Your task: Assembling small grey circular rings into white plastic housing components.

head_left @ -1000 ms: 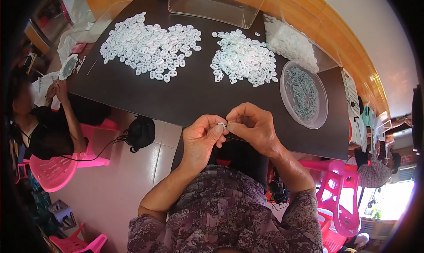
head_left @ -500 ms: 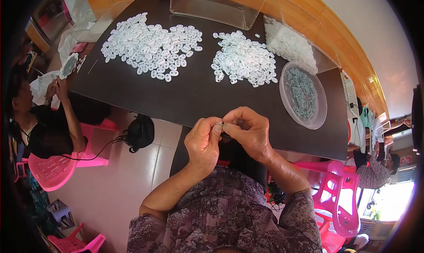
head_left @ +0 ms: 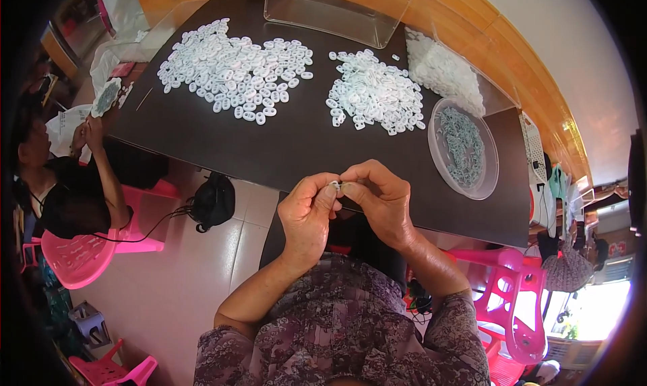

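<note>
My left hand [head_left: 304, 211] is closed in a pinch at the front edge of the dark table [head_left: 222, 150]. Between its thumb and forefinger shows a small white plastic piece [head_left: 335, 184]. Fingertip to fingertip with it, my right hand [head_left: 381, 199] is pinched too; whatever it grips is too small and covered to name. Beyond my hands lies a wide pile of white oval two-holed pieces [head_left: 236, 66]. Right of that pile is a heap of smaller white two-holed pieces [head_left: 374, 89]. A round clear tub [head_left: 486, 177] at the right holds many small grey-green parts [head_left: 460, 143].
A clear bag of white pieces [head_left: 445, 69] and a clear plastic bin [head_left: 330, 23] stand at the back. A thin stick [head_left: 144, 99] lies far left. Another person [head_left: 74, 177] sits at the left, hands raised. Pink plastic chairs [head_left: 77, 254] and a black bag [head_left: 213, 201] are below.
My hands have shifted very slightly, and more of the white piece shows between the fingertips. The view has tilted a little. The piles look the same.
</note>
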{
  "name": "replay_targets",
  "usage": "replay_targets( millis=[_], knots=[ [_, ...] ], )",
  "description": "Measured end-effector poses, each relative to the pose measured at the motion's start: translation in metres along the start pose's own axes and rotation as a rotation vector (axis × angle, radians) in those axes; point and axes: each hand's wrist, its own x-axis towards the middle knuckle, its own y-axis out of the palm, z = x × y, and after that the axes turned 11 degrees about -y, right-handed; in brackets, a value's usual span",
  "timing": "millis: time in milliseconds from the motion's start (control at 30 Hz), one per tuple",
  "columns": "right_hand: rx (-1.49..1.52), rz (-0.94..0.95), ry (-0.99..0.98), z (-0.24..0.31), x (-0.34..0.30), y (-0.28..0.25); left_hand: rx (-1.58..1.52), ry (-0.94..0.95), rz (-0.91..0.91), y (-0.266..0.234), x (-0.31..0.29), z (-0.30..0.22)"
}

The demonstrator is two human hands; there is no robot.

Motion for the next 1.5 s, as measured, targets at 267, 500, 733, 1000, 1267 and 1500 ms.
replay_targets(
  millis=[267, 500, 733, 1000, 1267, 1500],
  knots=[
    [-0.222, 0.008, -0.146, -0.003, -0.001, 0.001, 0.091, 0.091, -0.066, 0.002, 0.0, 0.003],
    [-0.409, 0.035, -0.241, -0.004, -0.001, 0.007, 0.223, 0.214, -0.1, 0.003, 0.0, 0.007],
    [-0.446, 0.061, -0.359, -0.007, 0.002, 0.005, 0.253, 0.251, -0.123, -0.003, 0.004, 0.013],
    [-0.093, -0.047, -0.001, -0.011, -0.004, -0.005, 0.091, 0.17, -0.016, -0.008, 0.012, 0.002],
    [0.196, -0.034, 0.097, -0.005, 0.0, 0.002, -0.223, 0.041, 0.093, -0.011, 0.018, 0.008],
    [0.089, -0.028, 0.096, -0.011, -0.001, -0.006, -0.31, -0.08, 0.084, -0.012, 0.018, -0.001]
  ],
)
